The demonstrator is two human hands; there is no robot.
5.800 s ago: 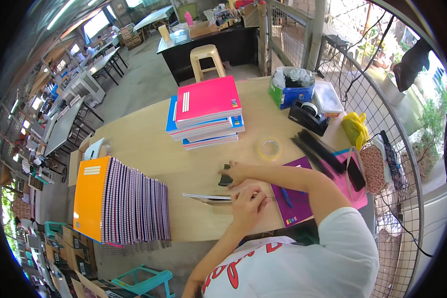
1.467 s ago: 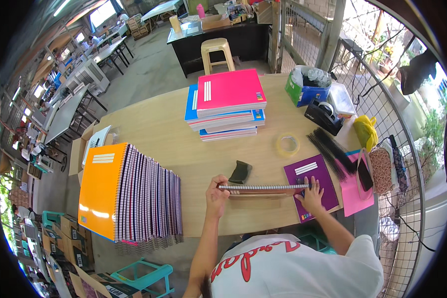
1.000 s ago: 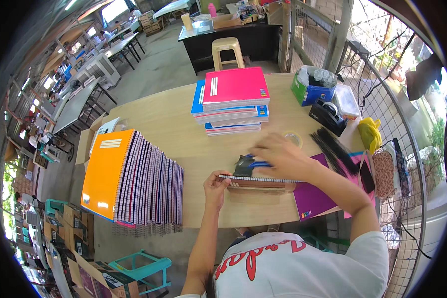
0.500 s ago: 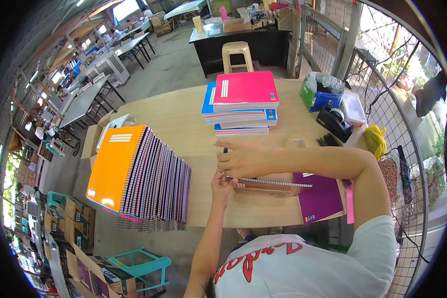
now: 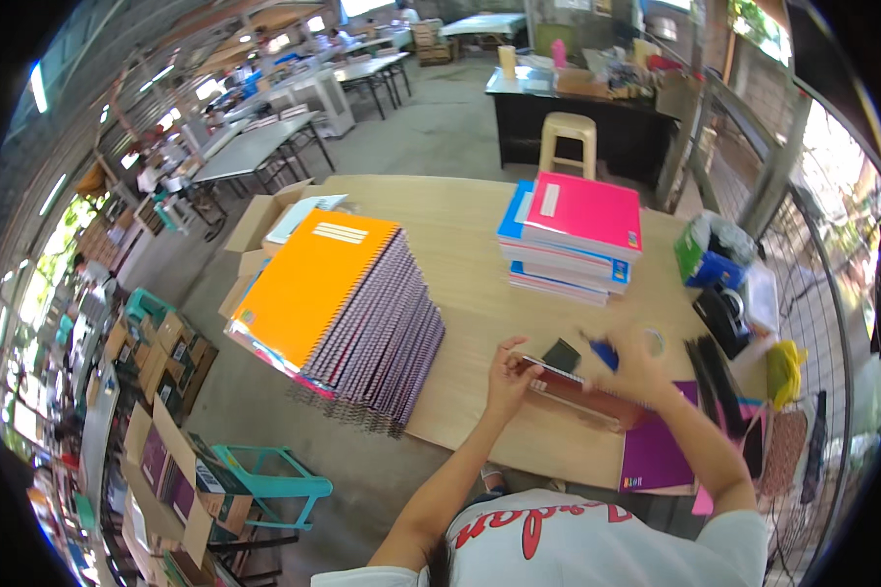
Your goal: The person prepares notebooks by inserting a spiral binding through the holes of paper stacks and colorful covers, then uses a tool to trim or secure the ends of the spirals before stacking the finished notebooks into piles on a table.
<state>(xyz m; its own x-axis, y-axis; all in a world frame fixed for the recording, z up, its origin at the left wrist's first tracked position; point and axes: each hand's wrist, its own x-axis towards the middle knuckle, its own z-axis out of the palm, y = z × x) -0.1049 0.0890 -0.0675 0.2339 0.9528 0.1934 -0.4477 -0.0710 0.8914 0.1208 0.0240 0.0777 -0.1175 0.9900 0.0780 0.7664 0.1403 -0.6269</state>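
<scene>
My left hand (image 5: 508, 380) pinches the left end of a spiral notebook (image 5: 597, 397), which stands on its bound edge with a reddish-brown side towards me and the coil along the top. Over the notebook's right part is my right hand (image 5: 641, 367), smeared by motion. A small blue tool (image 5: 605, 353) shows at its fingers; its exact kind is too blurred to tell. Just behind the notebook lies a small dark rectangular piece (image 5: 562, 356). A purple notebook (image 5: 656, 452) lies flat under my right forearm, partly covered.
A tall stack of spiral notebooks with an orange one (image 5: 325, 284) on top stands left. Pink and blue notebooks (image 5: 585, 217) are piled at the back. Along the right are dark coils (image 5: 719, 382), a tape dispenser (image 5: 722, 315), a box (image 5: 707, 252) and a yellow bag (image 5: 785, 370).
My right hand has moved right along the notebook, away from my left hand, with the blue tool. My left hand still pinches the notebook's end. The whole view has shifted and turned.
</scene>
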